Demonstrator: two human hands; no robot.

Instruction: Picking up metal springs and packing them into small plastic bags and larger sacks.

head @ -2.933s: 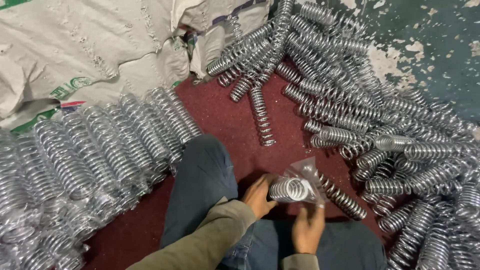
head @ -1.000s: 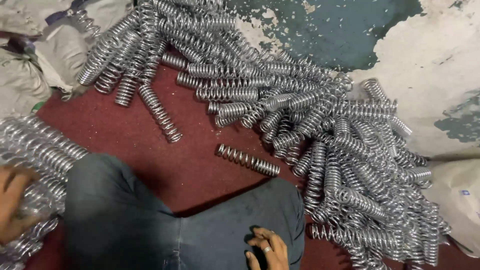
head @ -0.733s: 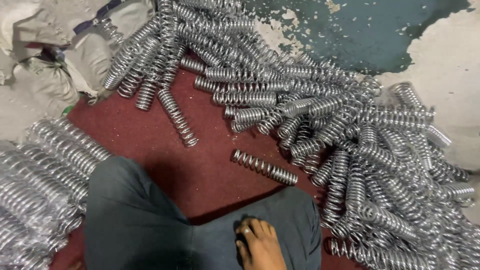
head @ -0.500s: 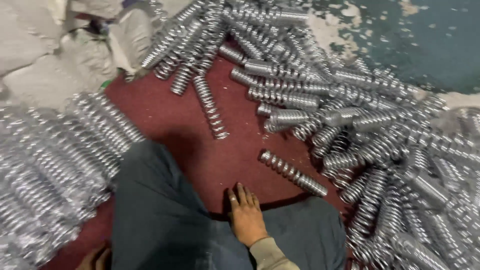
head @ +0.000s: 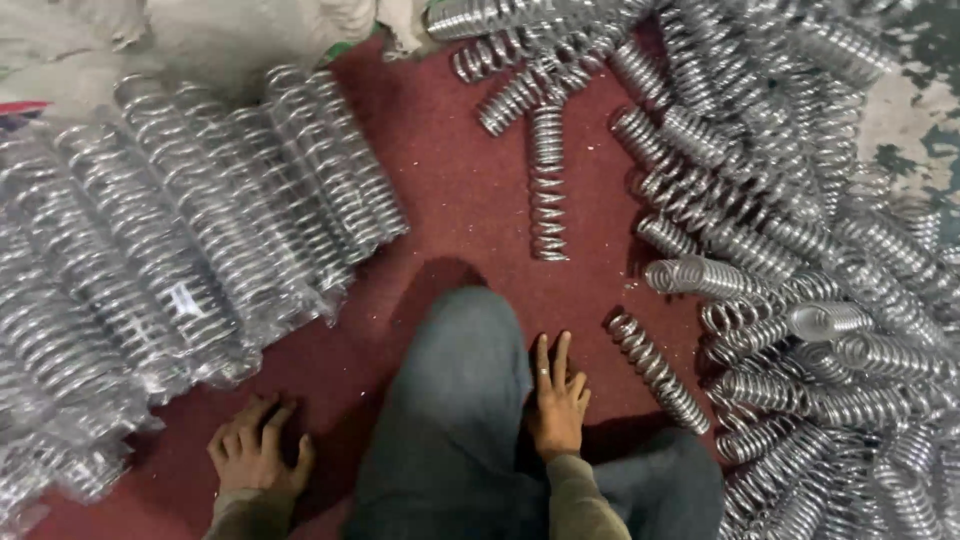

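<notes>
My left hand (head: pixel 255 455) lies flat on the red carpet (head: pixel 460 200), fingers spread, holding nothing, just below a row of plastic-wrapped metal springs (head: pixel 180 250). My right hand (head: pixel 557 395) rests flat with fingers apart between my bent knee (head: pixel 465 390) in grey trousers and a single loose spring (head: pixel 660 370) lying on the carpet. Neither hand grips anything.
A large heap of bare coil springs (head: pixel 800 250) fills the right side and top. One spring (head: pixel 547 180) lies alone on the carpet in the middle. Pale sacks (head: pixel 200 30) lie at the top left. Worn green floor (head: pixel 915 120) shows at the far right.
The view swung left from the loose heap to the wrapped springs. Earlier both hands held a spring in a plastic bag; now both are empty and flat on the carpet.
</notes>
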